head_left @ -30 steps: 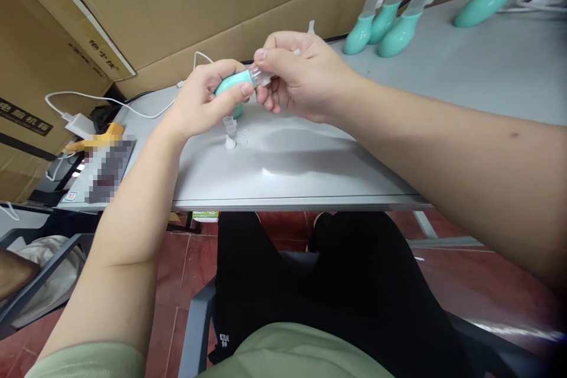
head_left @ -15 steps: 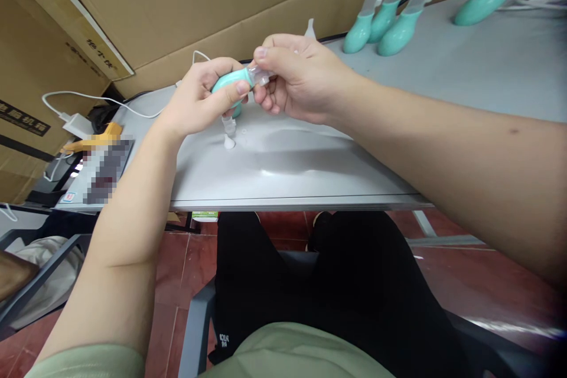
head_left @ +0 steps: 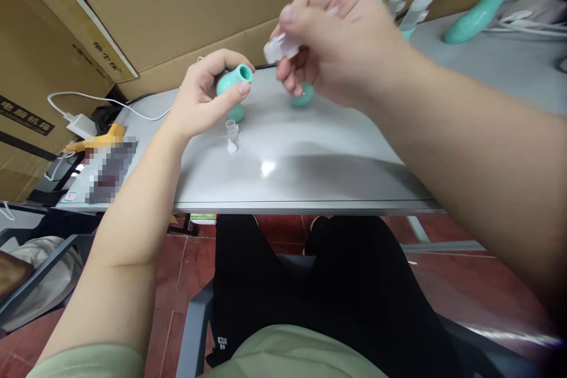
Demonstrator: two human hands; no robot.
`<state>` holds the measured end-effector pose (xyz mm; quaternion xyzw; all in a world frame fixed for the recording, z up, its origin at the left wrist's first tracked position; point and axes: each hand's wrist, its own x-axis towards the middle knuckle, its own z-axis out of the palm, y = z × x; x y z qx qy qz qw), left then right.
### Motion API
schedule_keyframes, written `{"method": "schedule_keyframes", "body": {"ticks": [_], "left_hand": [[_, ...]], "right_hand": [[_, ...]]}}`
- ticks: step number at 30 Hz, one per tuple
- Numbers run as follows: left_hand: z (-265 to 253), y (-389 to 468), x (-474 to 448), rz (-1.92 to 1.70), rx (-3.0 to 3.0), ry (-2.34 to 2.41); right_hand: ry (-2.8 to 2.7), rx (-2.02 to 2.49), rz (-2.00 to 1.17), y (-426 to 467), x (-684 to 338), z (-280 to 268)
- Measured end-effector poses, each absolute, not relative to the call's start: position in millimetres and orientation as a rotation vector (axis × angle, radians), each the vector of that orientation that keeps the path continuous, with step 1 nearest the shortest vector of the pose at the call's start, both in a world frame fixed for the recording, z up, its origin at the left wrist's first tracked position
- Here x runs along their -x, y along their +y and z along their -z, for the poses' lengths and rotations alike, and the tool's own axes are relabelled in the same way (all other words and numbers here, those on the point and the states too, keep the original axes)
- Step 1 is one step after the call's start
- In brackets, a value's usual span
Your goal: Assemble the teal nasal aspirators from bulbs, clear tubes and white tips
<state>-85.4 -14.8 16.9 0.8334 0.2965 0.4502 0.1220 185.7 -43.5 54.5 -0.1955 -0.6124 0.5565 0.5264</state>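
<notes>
Black trousers: well toward the wearer from the teal bulb; white lettering on the thigh, too small to read with certainty.
Grey table: beneath the teal bulb; no writing legible on its bare top.
Loose clear cup and white tip: on the table, nearer the wearer than the teal bulb, close together; whether joined, cannot be told.
Left hand: clamped around the teal bulb, its thumb near the neck, the round mouth facing right.
Bulb grip: best kept light and behind the rim, one judges, since squeezing could distort the mouth.
Right hand: blurred, right of the teal bulb, thumb and fingers together on a clear fitting, apart from the mouth.
Fitting: best handled along the neck's axis; sideways force could strain the rim.
Second bulb: on the table, just below the teal bulb.
White-tipped units: behind and well right of the teal bulb; no marking legible.
Cardboard box: well left of the teal bulb; dark Chinese characters, apparently ending 机箱, the rest unclear.
</notes>
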Motion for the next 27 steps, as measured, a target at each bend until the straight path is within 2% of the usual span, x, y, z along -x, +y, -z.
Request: {"method": "schedule_keyframes", "body": {"ticks": [6,9,12,14,16,21,27], "left_hand": [[-24,-30,76,-1.274,-2.537,1.048],[-28,-36,71,-1.272,-2.520,1.122],[-31,-39,66,-1.294,-2.482,1.027],[-33,-39,61,-1.257,-2.433,1.015],[-38,-37,56,-1.148,-2.393,1.063],[-50,-23,41,-0.869,-2.463,1.219],[-45,-13,21,-0.808,-2.538,1.317]], "right_hand": [[-1.684,0.627,-0.969,-48,-215,-88],[-1.915,0.725,-0.806,-31,-234,-64],[-1.916,0.645,-0.378,-6,-248,-26],[-1.954,0.632,-0.269,6,-252,-5],[-1.930,0.651,-0.253,11,-252,6],[-1.939,0.669,-0.464,12,-249,8],[-1.991,0.625,-0.545,18,-255,9]]}}
